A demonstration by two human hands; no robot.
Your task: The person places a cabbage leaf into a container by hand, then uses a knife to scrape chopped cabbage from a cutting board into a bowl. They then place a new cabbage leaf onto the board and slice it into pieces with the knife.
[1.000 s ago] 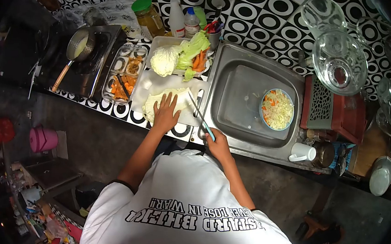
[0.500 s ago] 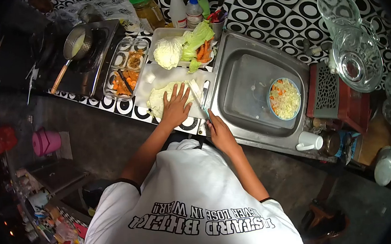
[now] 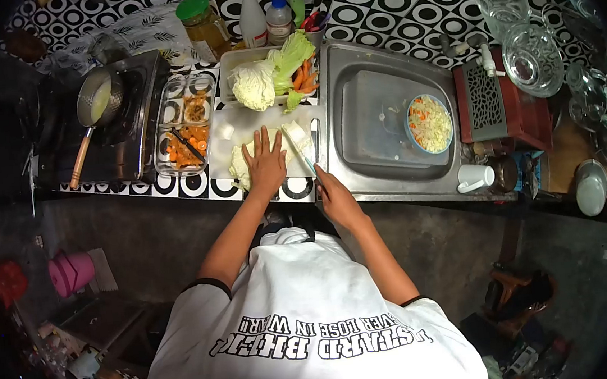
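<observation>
My left hand (image 3: 267, 169) lies flat with fingers spread, pressing pale cabbage leaves (image 3: 240, 167) onto a white cutting board (image 3: 222, 153). In my right hand (image 3: 338, 199) is the handle of a knife (image 3: 302, 153), its blade angled up and left along the cabbage. Cut cabbage (image 3: 299, 136) lies by the blade, right of my left fingers. A second knife or similar metal tool (image 3: 315, 136) rests along the board's right edge. A small white piece (image 3: 225, 131) sits on the board's upper left.
Behind the board, a tray (image 3: 227, 77) holds a cabbage (image 3: 252, 85), green leaves and carrots. A divided container (image 3: 160, 162) with cut carrots stands left, beside a stove with a pan (image 3: 99, 97). In the sink (image 3: 332, 107) is a bowl of shredded vegetables (image 3: 429, 125). A white mug (image 3: 476, 176) stands at its right.
The whole view has shifted and turned slightly. The knife's blade is more visible, with cut cabbage now spread to its right. My left hand still presses the leaves.
</observation>
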